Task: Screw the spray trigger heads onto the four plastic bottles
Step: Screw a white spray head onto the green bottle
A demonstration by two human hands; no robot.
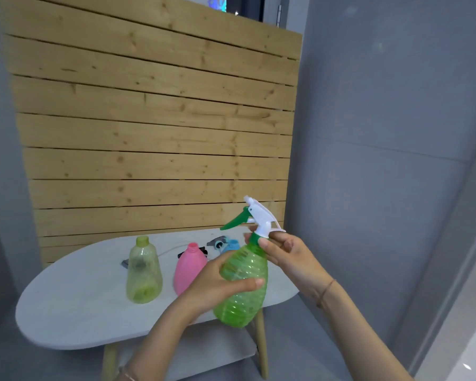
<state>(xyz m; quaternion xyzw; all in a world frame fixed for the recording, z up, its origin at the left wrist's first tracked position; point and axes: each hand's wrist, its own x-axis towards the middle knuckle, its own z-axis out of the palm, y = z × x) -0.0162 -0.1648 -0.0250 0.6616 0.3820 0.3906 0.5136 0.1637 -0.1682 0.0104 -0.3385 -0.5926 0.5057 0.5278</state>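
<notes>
Yellow bottle and pink bottle stand headless on the table, blue bottle too I think, while the left hand wraps the green bottle lifted at the table's right end and the right hand pinches its trigger head at the collar, so probably three to go.

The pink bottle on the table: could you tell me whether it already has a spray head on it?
No, the pink bottle stands with a bare, open threaded neck.
</notes>
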